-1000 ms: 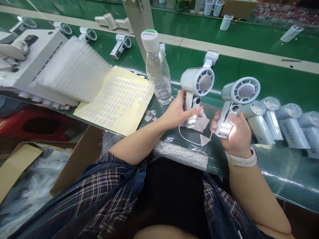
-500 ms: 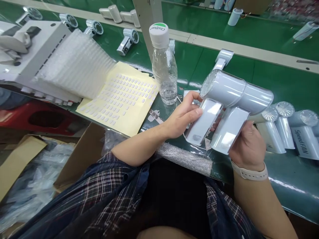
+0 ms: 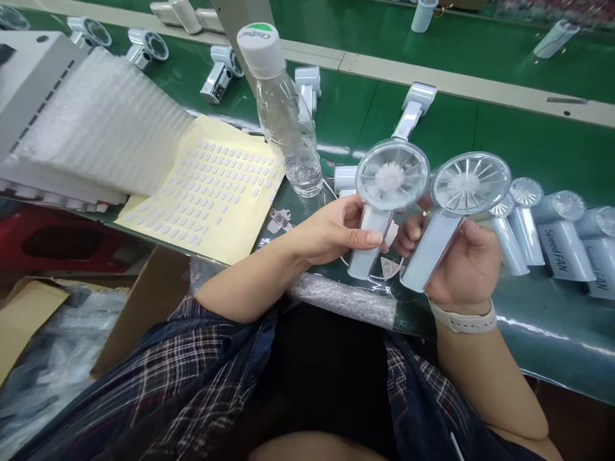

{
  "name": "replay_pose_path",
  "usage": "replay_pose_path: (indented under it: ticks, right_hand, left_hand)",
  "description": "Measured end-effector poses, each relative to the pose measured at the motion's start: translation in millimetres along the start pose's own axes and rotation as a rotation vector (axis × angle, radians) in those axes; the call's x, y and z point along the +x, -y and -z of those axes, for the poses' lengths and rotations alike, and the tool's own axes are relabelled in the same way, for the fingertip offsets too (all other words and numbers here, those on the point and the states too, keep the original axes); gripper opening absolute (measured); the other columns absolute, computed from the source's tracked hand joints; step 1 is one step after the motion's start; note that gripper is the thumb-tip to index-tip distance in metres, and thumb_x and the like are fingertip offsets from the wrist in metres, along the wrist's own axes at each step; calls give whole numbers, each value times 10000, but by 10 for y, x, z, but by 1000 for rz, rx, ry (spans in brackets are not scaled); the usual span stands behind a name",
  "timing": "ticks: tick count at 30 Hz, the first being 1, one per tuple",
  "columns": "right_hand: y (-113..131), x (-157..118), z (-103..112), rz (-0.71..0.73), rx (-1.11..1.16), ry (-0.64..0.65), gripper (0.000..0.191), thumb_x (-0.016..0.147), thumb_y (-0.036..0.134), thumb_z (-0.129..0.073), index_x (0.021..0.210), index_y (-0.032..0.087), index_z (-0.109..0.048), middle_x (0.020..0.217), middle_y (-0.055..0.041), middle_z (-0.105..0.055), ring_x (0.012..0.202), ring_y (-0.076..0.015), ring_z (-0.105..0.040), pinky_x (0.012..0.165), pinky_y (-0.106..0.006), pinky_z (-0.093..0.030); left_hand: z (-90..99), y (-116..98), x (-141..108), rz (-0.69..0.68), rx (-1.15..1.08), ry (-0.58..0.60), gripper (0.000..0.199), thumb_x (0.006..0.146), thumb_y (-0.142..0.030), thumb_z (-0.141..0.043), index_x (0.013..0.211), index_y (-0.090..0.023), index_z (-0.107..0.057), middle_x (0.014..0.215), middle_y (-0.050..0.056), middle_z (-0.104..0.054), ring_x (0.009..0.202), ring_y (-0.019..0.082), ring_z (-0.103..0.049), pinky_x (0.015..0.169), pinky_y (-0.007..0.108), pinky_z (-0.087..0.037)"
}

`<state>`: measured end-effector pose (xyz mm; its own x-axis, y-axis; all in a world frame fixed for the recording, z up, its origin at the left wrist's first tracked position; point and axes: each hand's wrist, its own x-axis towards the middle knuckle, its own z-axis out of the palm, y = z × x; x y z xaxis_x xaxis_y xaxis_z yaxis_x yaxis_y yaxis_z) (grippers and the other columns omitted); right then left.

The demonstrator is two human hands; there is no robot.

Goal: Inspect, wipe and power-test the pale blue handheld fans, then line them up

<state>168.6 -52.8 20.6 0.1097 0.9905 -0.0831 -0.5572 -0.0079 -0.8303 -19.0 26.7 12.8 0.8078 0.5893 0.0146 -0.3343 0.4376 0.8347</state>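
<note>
My left hand (image 3: pixel 336 234) is closed around the handle of a pale blue handheld fan (image 3: pixel 372 246), its thumb lying across the front. A second handheld fan (image 3: pixel 435 250) of the same kind is gripped by my right hand (image 3: pixel 464 262), with a pale watch band on that wrist. Both fans are held upright side by side, their round clear fronts with radial ribs turned towards me. Some fingers of each hand are hidden behind the handles. Just below and between them, a small triangular label (image 3: pixel 390 267) shows on the green bench.
To the left stand a clear water bottle (image 3: pixel 288 134) and a yellow sheet of small white stickers (image 3: pixel 211 192), beside stacked bubble wrap (image 3: pixel 100 121). Several fans (image 3: pixel 560 246) are lined up at right. A rolled bubble wrap (image 3: pixel 346 299) lies along the bench edge. More fans rest on the green belt (image 3: pixel 360 77).
Both fans have been turned so that their round ribbed fronts face me instead of their sides. They are now slightly apart. The whole view has shifted a little to the right.
</note>
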Motion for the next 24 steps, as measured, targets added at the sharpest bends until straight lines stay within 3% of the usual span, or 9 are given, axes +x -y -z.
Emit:
replay_pose_path:
  ticks: [4, 7, 10, 14, 18, 20, 24]
  right_hand:
    - [-4, -18, -6, 5, -28, 32, 438, 907, 674, -712, 757, 264, -687, 678, -23, -627, 568, -186, -549, 524, -337, -515]
    - [4, -35, -1, -3, -80, 18, 439, 928, 679, -675, 796, 262, -713, 715, -31, -649, 556, -187, -568, 487, -337, -496]
    - [21, -45, 14, 12, -111, -5, 425, 933, 670, -666, 867, 255, -732, 807, -42, -681, 572, -194, -600, 452, -341, -479]
    - [39, -36, 53, 36, -136, -23, 351, 914, 646, -716, 932, 295, -701, 759, -26, -646, 641, -232, -628, 498, -361, -510]
    - [26, 17, 96, 69, -151, -82, 325, 853, 605, -798, 932, 315, -675, 797, -24, -620, 732, -252, -640, 568, -393, -547]
    - [22, 27, 122, 103, -166, -108, 313, 846, 569, -818, 954, 316, -670, 838, -26, -619, 757, -251, -647, 596, -406, -568]
    - [40, -101, 262, 169, -399, -171, 487, 823, 631, -842, 1185, 387, -627, 1062, -39, -674, 1008, -304, -715, 783, -487, -647]
  left_hand:
    - [0, 62, 4, 5, -4, -53, 641, 792, -670, -910, 1089, -160, -658, 1001, 43, -686, 835, 135, -680, 765, 279, -595]
    - [7, 102, 14, -14, 29, -131, 631, 876, -749, -784, 1074, -161, -672, 1010, 60, -713, 838, 161, -705, 789, 324, -611]
    - [0, 79, 17, -29, 21, -168, 575, 931, -707, -752, 1100, -162, -683, 1017, 64, -736, 849, 175, -727, 804, 345, -625]
    - [-10, 6, 11, -28, -42, -137, 450, 930, -515, -843, 1172, -187, -652, 1131, 78, -767, 972, 217, -771, 907, 388, -634]
    - [19, -2, 18, -5, -39, -101, 478, 920, -412, -850, 1266, -191, -604, 1249, 122, -765, 1109, 301, -788, 936, 438, -624]
    - [37, 12, 26, -6, -40, -108, 502, 912, -388, -850, 1298, -195, -592, 1237, 113, -768, 1091, 293, -795, 915, 423, -624]
    - [48, 20, 49, -26, -43, -162, 495, 905, -385, -863, 1279, -200, -597, 1196, 91, -782, 1038, 254, -802, 872, 369, -623]
